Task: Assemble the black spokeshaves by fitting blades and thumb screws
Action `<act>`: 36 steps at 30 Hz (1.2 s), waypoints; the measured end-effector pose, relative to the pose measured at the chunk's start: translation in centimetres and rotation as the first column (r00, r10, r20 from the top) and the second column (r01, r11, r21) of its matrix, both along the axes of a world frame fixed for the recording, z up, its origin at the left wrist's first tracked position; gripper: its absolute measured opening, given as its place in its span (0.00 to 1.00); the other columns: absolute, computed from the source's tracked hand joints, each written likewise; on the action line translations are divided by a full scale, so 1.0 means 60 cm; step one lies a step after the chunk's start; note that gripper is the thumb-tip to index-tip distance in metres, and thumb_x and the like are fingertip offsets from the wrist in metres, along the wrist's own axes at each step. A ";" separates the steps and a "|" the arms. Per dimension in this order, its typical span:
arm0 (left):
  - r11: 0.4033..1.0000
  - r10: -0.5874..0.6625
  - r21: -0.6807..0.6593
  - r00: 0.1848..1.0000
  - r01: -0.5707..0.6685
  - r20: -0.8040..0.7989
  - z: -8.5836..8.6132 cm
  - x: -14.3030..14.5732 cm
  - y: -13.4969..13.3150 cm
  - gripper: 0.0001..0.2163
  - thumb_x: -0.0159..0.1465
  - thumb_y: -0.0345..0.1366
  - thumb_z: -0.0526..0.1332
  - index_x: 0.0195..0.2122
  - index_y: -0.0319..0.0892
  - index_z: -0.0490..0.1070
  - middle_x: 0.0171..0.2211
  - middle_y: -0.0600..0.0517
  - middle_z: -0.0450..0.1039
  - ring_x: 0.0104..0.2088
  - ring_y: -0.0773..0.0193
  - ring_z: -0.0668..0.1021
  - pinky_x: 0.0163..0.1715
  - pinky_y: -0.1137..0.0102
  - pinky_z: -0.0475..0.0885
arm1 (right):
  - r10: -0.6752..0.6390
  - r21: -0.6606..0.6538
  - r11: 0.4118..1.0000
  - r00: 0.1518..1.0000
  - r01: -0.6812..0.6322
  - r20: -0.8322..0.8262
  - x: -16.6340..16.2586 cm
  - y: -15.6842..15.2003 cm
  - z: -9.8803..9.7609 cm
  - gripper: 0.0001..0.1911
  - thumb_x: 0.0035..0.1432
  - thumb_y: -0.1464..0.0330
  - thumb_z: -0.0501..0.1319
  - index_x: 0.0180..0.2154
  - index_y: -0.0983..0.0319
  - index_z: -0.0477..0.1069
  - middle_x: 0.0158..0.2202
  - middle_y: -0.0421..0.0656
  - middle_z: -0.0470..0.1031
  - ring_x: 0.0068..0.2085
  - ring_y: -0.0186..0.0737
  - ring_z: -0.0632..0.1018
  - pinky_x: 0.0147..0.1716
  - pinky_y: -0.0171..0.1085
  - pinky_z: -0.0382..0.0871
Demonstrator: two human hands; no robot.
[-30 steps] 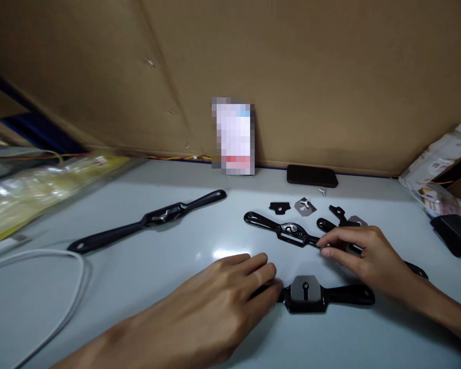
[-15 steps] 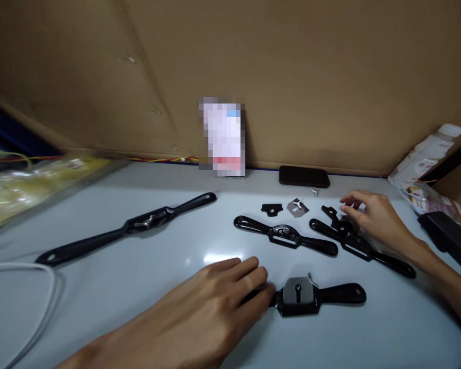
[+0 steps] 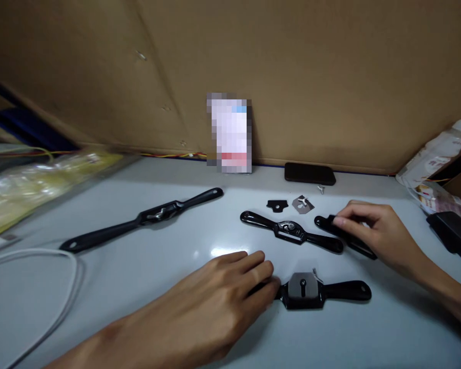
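Note:
My left hand [image 3: 234, 292] is closed around the left handle of a black spokeshave [image 3: 346, 291], which lies low on the table with a grey slotted blade [image 3: 303, 286] on its middle and a small thumbscrew standing at the blade's back edge. My right hand [image 3: 376, 230] has its thumb and fingers pinched on a small black cap plate [image 3: 332, 219], over another black spokeshave [image 3: 359, 247] partly hidden by that hand. Between the hands lies a third spokeshave [image 3: 290, 230] with no blade fitted. Behind it are a loose black cap plate [image 3: 277, 205] and a grey blade [image 3: 303, 204] with a thumbscrew on top.
At left lies a longer black spokeshave [image 3: 159, 213], near a white cable [image 3: 75, 271] and plastic packaging [image 3: 49, 179]. Toward the back are a thumbscrew [image 3: 321, 189], a dark phone-like slab [image 3: 310, 173] and a blurred upright card [image 3: 230, 136]. A bottle [image 3: 434, 151] leans at right.
My right hand has moved down and closed on a black cap plate, covering more of the spokeshave under it. My left hand keeps its grip; the view has shifted slightly.

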State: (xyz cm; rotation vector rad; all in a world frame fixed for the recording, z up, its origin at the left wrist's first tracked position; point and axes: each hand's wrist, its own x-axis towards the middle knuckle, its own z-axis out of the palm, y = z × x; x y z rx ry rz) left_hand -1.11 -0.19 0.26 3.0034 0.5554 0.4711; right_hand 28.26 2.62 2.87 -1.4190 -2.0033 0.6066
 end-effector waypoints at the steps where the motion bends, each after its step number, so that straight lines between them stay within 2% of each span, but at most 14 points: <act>1: 1.000 -0.003 0.010 1.000 0.003 -0.004 -0.001 0.000 0.001 0.10 0.66 0.22 0.55 0.43 0.39 0.73 0.33 0.49 0.73 0.33 0.58 0.72 0.31 0.65 0.67 | 0.051 -0.057 0.997 0.998 -0.052 -0.025 -0.012 -0.016 0.004 0.11 0.64 0.63 0.64 0.30 0.59 0.75 0.28 0.39 0.76 0.29 0.37 0.75 0.30 0.36 0.66; 2: 1.000 -0.006 0.020 1.000 0.006 -0.005 -0.002 0.000 0.001 0.10 0.66 0.22 0.55 0.43 0.39 0.73 0.33 0.49 0.73 0.33 0.58 0.72 0.31 0.65 0.67 | 0.101 -0.068 0.992 0.994 -0.103 -0.032 -0.023 -0.032 0.006 0.09 0.63 0.65 0.64 0.29 0.59 0.75 0.26 0.38 0.75 0.28 0.36 0.74 0.28 0.35 0.64; 5: 0.999 -0.008 0.033 1.000 0.008 -0.004 -0.006 0.001 0.004 0.08 0.67 0.24 0.56 0.42 0.39 0.73 0.33 0.49 0.73 0.33 0.59 0.72 0.30 0.66 0.66 | 0.221 0.025 0.975 0.974 -0.220 -0.041 -0.050 -0.069 -0.001 0.07 0.64 0.71 0.64 0.31 0.60 0.73 0.27 0.37 0.75 0.29 0.33 0.74 0.30 0.33 0.65; 9: 0.999 -0.005 0.032 1.000 0.005 0.005 -0.007 0.004 0.004 0.07 0.68 0.24 0.56 0.40 0.39 0.72 0.32 0.50 0.72 0.32 0.60 0.71 0.29 0.66 0.63 | 0.306 0.096 0.949 0.951 -0.302 -0.033 -0.065 -0.082 -0.018 0.08 0.65 0.75 0.63 0.32 0.61 0.73 0.28 0.37 0.74 0.30 0.31 0.74 0.31 0.31 0.65; 14: 1.000 0.004 0.030 1.000 -0.004 -0.001 -0.002 0.003 0.002 0.06 0.68 0.24 0.56 0.40 0.39 0.72 0.33 0.50 0.72 0.33 0.59 0.71 0.30 0.65 0.64 | 0.325 0.102 0.941 0.946 -0.322 -0.012 -0.070 -0.082 -0.028 0.08 0.65 0.75 0.63 0.32 0.62 0.75 0.29 0.38 0.75 0.31 0.32 0.74 0.33 0.32 0.67; 16: 0.999 0.003 0.035 1.000 -0.003 -0.002 -0.001 0.002 0.002 0.07 0.68 0.24 0.56 0.42 0.39 0.72 0.34 0.50 0.73 0.33 0.59 0.72 0.30 0.65 0.65 | 0.328 0.116 0.938 0.945 -0.326 -0.001 -0.068 -0.081 -0.027 0.06 0.66 0.74 0.63 0.35 0.62 0.77 0.30 0.38 0.76 0.32 0.32 0.75 0.34 0.32 0.67; 20: 1.000 -0.004 0.020 1.000 0.004 -0.007 -0.004 0.002 0.003 0.08 0.68 0.24 0.55 0.43 0.39 0.73 0.33 0.50 0.73 0.33 0.58 0.72 0.31 0.65 0.66 | 0.236 0.146 0.961 0.971 -0.237 0.028 -0.052 -0.066 -0.020 0.09 0.69 0.72 0.59 0.42 0.62 0.78 0.33 0.41 0.78 0.34 0.34 0.77 0.34 0.33 0.68; 22: 1.000 -0.006 0.006 1.000 0.006 -0.001 -0.005 0.002 0.002 0.09 0.68 0.23 0.55 0.43 0.39 0.73 0.33 0.50 0.72 0.32 0.58 0.72 0.30 0.64 0.66 | 0.198 0.132 0.970 0.978 -0.205 0.065 -0.041 -0.054 -0.017 0.09 0.68 0.74 0.58 0.40 0.61 0.78 0.34 0.42 0.78 0.35 0.35 0.77 0.35 0.34 0.68; 28: 1.000 0.003 -0.008 1.000 -0.003 0.009 -0.003 0.001 0.002 0.10 0.68 0.22 0.55 0.45 0.37 0.73 0.33 0.50 0.72 0.32 0.59 0.72 0.31 0.65 0.67 | 0.277 -0.065 0.961 0.938 -0.269 0.211 -0.029 -0.041 -0.016 0.07 0.63 0.74 0.61 0.38 0.60 0.78 0.35 0.41 0.79 0.36 0.38 0.78 0.36 0.36 0.67; 31: 1.000 -0.005 0.025 1.000 0.006 -0.012 0.000 0.000 0.004 0.20 0.64 0.20 0.54 0.56 0.37 0.69 0.35 0.49 0.72 0.33 0.59 0.72 0.32 0.66 0.69 | 0.291 -0.091 0.956 0.930 -0.277 0.225 -0.033 -0.047 -0.015 0.08 0.65 0.73 0.60 0.39 0.61 0.78 0.37 0.41 0.80 0.36 0.38 0.79 0.37 0.36 0.68; 33: 0.999 -0.016 0.035 0.999 0.018 -0.040 0.003 -0.001 0.004 0.30 0.60 0.19 0.55 0.64 0.43 0.63 0.37 0.50 0.72 0.33 0.60 0.73 0.33 0.67 0.69 | 0.291 -0.080 0.957 0.929 -0.280 0.227 -0.034 -0.051 -0.013 0.09 0.66 0.73 0.59 0.39 0.60 0.78 0.36 0.41 0.80 0.36 0.38 0.78 0.36 0.36 0.67; 36: 1.000 -0.021 0.012 0.997 0.022 -0.074 0.004 0.000 0.003 0.34 0.58 0.21 0.58 0.66 0.48 0.62 0.37 0.51 0.71 0.33 0.60 0.73 0.32 0.67 0.69 | 0.287 -0.054 0.958 0.934 -0.282 0.212 -0.036 -0.055 -0.013 0.09 0.67 0.72 0.58 0.39 0.60 0.78 0.35 0.42 0.79 0.34 0.38 0.78 0.35 0.37 0.67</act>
